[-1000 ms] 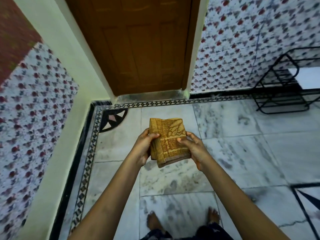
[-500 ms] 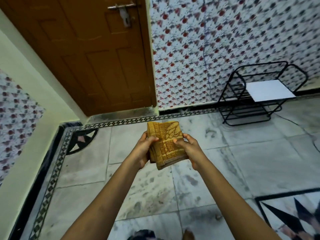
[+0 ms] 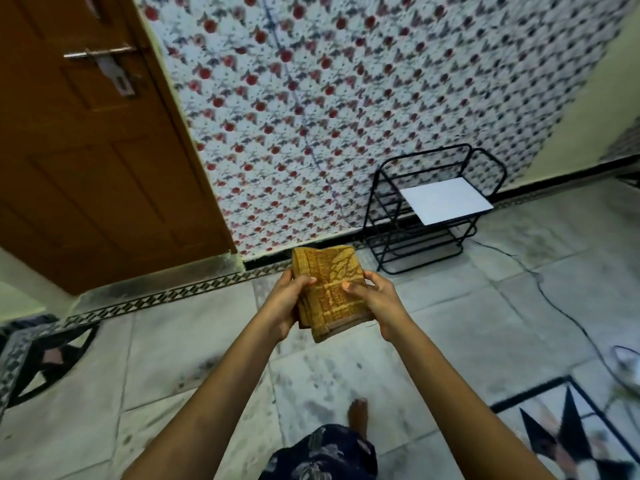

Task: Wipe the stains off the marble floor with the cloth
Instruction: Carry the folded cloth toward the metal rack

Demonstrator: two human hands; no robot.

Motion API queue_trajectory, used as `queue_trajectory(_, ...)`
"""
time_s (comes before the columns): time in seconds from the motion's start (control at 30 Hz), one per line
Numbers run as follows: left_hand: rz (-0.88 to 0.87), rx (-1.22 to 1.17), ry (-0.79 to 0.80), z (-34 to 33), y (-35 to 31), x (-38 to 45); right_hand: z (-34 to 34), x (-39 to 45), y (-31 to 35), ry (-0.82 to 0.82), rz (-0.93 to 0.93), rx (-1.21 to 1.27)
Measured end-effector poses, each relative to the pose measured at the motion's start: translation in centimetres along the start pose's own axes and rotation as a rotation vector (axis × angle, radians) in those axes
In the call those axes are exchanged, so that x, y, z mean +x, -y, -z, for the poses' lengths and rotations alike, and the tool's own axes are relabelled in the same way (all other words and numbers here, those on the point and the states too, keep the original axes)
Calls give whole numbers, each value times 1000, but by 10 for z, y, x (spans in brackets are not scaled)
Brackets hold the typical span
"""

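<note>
Marble floor (image 3: 460,327) underfoot has grey smudges all over, so plenty to wipe. Up at chest height, the left hand (image 3: 285,306) and right hand (image 3: 377,303) each pinch a side of the cloth (image 3: 329,292), thumbs on top, well clear of the floor. Looks light, soft and floppy to me, so I'd grip the folded stack flat. It's mustard-yellow, woven pattern, folded into a thick pad. Black rack (image 3: 426,216) sits further back by the wall.

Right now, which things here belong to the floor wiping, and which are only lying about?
For the job:
- folded cloth, held by left hand and right hand
- stained marble floor

Lying about:
- black wire rack
- white board on the rack
- cable
- wooden door
</note>
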State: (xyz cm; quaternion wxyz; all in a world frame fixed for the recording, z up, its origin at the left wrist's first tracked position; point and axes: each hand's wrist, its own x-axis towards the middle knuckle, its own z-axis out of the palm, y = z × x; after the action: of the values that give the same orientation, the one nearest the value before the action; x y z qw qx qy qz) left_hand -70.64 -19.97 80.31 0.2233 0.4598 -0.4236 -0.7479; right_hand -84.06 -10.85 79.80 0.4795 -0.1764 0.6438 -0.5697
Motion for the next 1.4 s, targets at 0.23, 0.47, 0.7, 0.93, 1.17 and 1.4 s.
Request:
queue_trajectory(0.23, 22, 46, 91, -125, -39, 108, 106, 86, 71, -109, 0, -5)
queue_trajectory(0.47, 62, 86, 125, -236, -72, 196, 202, 176, 124, -178, -29, 11)
queue_trajectory(0.7, 63, 91, 96, -345, -79, 294, 306, 278, 162, -140, -62, 16)
queue_trajectory(0.93, 145, 93, -35, -457, -77, 383, 417, 370, 210, -90, -150, -65)
queue_trajectory(1.17, 215, 5, -125, -520, -82, 466, 478, 466, 237, -43, -203, -110)
queue_trajectory(1.4, 284, -5, -130, -555, -83, 586, 517, 587, 246, 22, -273, -169)
